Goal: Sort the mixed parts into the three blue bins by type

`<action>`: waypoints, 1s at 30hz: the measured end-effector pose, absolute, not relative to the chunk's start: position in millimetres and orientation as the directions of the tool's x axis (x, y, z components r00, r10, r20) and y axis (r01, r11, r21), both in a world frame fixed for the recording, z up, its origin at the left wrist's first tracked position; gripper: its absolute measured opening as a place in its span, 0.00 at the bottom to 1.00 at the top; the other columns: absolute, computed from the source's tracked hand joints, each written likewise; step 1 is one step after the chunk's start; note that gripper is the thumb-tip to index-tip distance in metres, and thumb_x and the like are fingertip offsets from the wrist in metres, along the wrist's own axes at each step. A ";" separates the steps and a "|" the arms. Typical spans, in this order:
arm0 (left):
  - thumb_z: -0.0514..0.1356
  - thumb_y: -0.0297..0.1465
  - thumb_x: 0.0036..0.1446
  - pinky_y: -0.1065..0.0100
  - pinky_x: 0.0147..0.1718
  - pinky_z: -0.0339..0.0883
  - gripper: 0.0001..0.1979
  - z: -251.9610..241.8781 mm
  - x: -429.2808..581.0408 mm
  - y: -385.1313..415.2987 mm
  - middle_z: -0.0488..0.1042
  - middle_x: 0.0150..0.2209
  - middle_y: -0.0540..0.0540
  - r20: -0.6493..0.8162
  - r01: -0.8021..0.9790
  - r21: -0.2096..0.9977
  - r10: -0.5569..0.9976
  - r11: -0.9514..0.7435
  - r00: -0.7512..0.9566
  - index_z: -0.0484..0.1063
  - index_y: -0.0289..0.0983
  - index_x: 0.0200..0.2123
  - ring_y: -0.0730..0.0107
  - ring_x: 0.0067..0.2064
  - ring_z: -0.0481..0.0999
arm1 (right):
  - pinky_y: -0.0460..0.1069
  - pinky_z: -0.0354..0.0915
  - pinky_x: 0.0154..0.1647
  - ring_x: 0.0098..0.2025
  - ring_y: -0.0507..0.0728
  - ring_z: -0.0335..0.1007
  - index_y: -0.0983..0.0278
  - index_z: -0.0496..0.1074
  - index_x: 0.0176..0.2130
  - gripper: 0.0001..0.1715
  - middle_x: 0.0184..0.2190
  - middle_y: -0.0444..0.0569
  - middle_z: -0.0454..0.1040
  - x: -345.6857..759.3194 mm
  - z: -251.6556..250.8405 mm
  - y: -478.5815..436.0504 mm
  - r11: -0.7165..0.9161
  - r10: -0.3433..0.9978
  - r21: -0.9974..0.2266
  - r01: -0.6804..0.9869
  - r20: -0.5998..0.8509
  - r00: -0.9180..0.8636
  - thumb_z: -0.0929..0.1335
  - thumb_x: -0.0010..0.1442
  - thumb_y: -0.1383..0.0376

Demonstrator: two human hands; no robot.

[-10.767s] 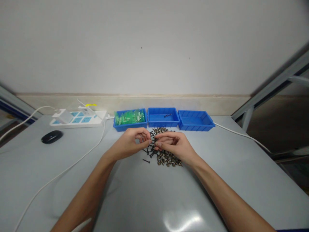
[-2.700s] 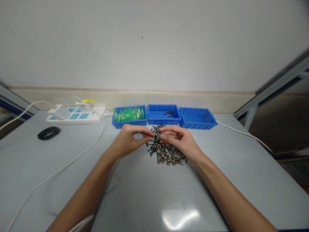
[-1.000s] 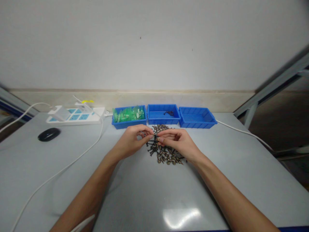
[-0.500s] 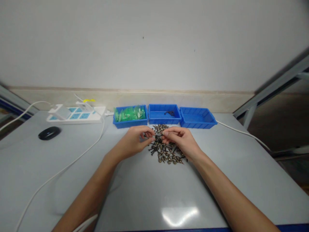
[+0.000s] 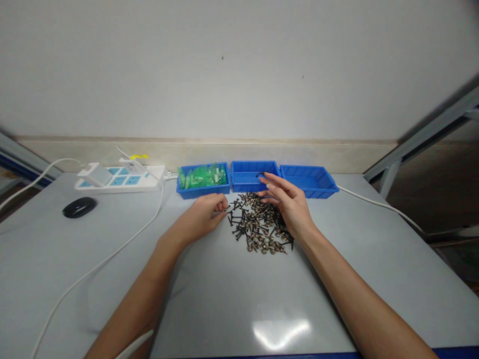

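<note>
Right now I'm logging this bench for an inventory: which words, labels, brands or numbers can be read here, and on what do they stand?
No text can be read.
Yellow tag above the white power strip: too small and blurred to read.
Three blue bins: no label shows on the sides in view.
Black oval object: no marking visible.

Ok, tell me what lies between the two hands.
The head view shows a loose pile of dark screws on the grey table between the left hand and the right hand, partly under the right one.
</note>
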State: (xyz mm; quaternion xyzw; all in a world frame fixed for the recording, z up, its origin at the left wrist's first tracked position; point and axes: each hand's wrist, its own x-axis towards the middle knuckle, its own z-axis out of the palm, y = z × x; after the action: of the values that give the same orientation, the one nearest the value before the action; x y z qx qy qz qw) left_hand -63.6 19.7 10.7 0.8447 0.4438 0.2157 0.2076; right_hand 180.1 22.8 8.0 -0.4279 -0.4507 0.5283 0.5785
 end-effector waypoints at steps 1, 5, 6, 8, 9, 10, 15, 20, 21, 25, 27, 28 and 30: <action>0.59 0.24 0.58 0.68 0.36 0.66 0.04 10.6 -63.4 19.6 0.73 0.33 0.48 0.180 0.663 0.544 0.844 -0.513 0.506 0.70 0.37 0.37 0.67 0.35 0.73 | 0.53 0.73 0.40 0.39 0.56 0.79 0.57 0.79 0.49 0.20 0.52 0.51 0.79 180.7 8.3 22.0 0.075 0.997 -0.974 -0.212 0.071 0.029 0.75 0.56 0.58; 0.61 0.26 0.58 0.68 0.33 0.64 0.08 8.1 -63.8 20.9 0.73 0.34 0.49 0.147 0.694 0.539 0.864 -0.478 0.481 0.69 0.37 0.41 0.67 0.34 0.72 | 0.51 0.72 0.37 0.36 0.54 0.78 0.58 0.80 0.44 0.16 0.48 0.50 0.81 180.9 10.6 17.9 0.069 0.998 -0.981 -0.182 0.069 0.005 0.75 0.56 0.57; 0.62 0.27 0.58 0.68 0.33 0.64 0.09 7.3 -63.9 21.5 0.73 0.34 0.49 0.138 0.704 0.533 0.869 -0.469 0.474 0.69 0.37 0.42 0.67 0.34 0.72 | 0.51 0.71 0.36 0.35 0.54 0.77 0.58 0.80 0.44 0.15 0.47 0.50 0.81 180.6 11.2 17.2 0.070 0.997 -0.981 -0.178 0.072 0.000 0.75 0.56 0.57; 0.62 0.27 0.58 0.67 0.34 0.64 0.09 6.1 -63.9 22.5 0.73 0.34 0.48 0.122 0.725 0.511 0.874 -0.462 0.471 0.70 0.37 0.42 0.66 0.35 0.73 | 0.50 0.71 0.36 0.34 0.54 0.77 0.59 0.80 0.43 0.14 0.46 0.50 0.82 179.8 11.9 16.4 0.077 0.997 -0.982 -0.174 0.080 -0.008 0.75 0.56 0.57; 0.62 0.27 0.58 0.67 0.34 0.64 0.07 5.8 -63.6 22.9 0.73 0.34 0.47 0.115 0.732 0.500 0.873 -0.464 0.474 0.70 0.37 0.42 0.65 0.35 0.73 | 0.50 0.70 0.35 0.34 0.54 0.77 0.59 0.80 0.43 0.14 0.46 0.50 0.82 179.3 12.1 16.2 0.079 0.997 -0.982 -0.170 0.083 -0.011 0.75 0.56 0.57; 0.61 0.27 0.59 0.67 0.35 0.64 0.06 5.7 -63.2 23.1 0.73 0.35 0.47 0.111 0.736 0.490 0.871 -0.467 0.478 0.71 0.36 0.40 0.65 0.36 0.73 | 0.50 0.70 0.35 0.34 0.53 0.77 0.59 0.81 0.43 0.14 0.45 0.50 0.82 178.8 12.1 16.1 0.080 0.996 -0.983 -0.165 0.083 -0.013 0.75 0.57 0.57; 0.58 0.26 0.60 0.66 0.35 0.64 0.03 7.0 -60.8 22.9 0.73 0.33 0.46 0.107 0.736 0.488 0.870 -0.468 0.482 0.71 0.36 0.35 0.66 0.35 0.72 | 0.50 0.69 0.35 0.33 0.54 0.76 0.59 0.81 0.41 0.12 0.44 0.49 0.82 175.4 11.7 14.7 0.055 0.998 -0.987 -0.149 0.059 -0.027 0.74 0.56 0.57; 0.58 0.24 0.60 0.67 0.34 0.63 0.03 10.2 -59.6 21.7 0.72 0.32 0.47 0.096 0.730 0.509 0.872 -0.457 0.479 0.71 0.36 0.34 0.66 0.34 0.71 | 0.50 0.68 0.35 0.32 0.54 0.75 0.59 0.81 0.39 0.11 0.42 0.49 0.82 173.7 12.2 13.6 0.045 0.998 -0.984 -0.171 0.054 -0.043 0.75 0.57 0.58; 0.58 0.24 0.60 0.67 0.34 0.63 0.04 10.5 -59.5 21.5 0.72 0.32 0.46 0.092 0.730 0.511 0.873 -0.454 0.478 0.71 0.36 0.34 0.66 0.34 0.71 | 0.50 0.68 0.35 0.32 0.54 0.74 0.59 0.81 0.39 0.11 0.42 0.49 0.82 173.8 12.4 13.5 0.043 0.998 -0.984 -0.173 0.051 -0.044 0.75 0.57 0.58; 0.58 0.24 0.60 0.67 0.35 0.63 0.03 9.4 -59.8 21.3 0.71 0.33 0.46 0.103 0.726 0.517 0.874 -0.455 0.475 0.70 0.36 0.33 0.66 0.34 0.71 | 0.50 0.68 0.35 0.32 0.53 0.74 0.59 0.81 0.39 0.09 0.41 0.48 0.82 175.1 12.8 13.2 0.045 0.997 -0.983 -0.177 0.054 -0.047 0.74 0.57 0.59; 0.57 0.24 0.61 0.67 0.35 0.64 0.04 8.1 -60.4 21.5 0.71 0.34 0.46 0.115 0.717 0.520 0.870 -0.464 0.479 0.70 0.36 0.34 0.66 0.35 0.71 | 0.49 0.67 0.34 0.32 0.53 0.74 0.59 0.82 0.39 0.09 0.41 0.48 0.82 175.9 13.3 13.0 0.050 0.997 -0.982 -0.182 0.060 -0.048 0.74 0.58 0.59; 0.57 0.24 0.61 0.67 0.36 0.64 0.04 7.8 -60.5 21.7 0.71 0.34 0.46 0.119 0.713 0.523 0.868 -0.468 0.482 0.70 0.36 0.34 0.66 0.35 0.71 | 0.49 0.67 0.34 0.32 0.53 0.74 0.59 0.82 0.38 0.08 0.41 0.48 0.82 176.3 13.6 12.9 0.053 0.997 -0.981 -0.184 0.063 -0.048 0.74 0.58 0.60; 0.58 0.23 0.60 0.67 0.36 0.64 0.04 8.6 -60.1 21.9 0.72 0.34 0.46 0.125 0.709 0.523 0.866 -0.473 0.484 0.70 0.36 0.34 0.66 0.36 0.72 | 0.49 0.67 0.34 0.32 0.53 0.74 0.59 0.82 0.38 0.08 0.40 0.48 0.82 176.8 14.4 12.8 0.060 0.996 -0.980 -0.189 0.070 -0.046 0.74 0.58 0.60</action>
State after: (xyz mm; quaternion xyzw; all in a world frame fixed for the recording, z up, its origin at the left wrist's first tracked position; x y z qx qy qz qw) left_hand -60.1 21.9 8.6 0.8366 0.4706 0.1905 0.2055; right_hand 176.8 12.8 14.4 -0.4208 -0.4799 0.5412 0.5475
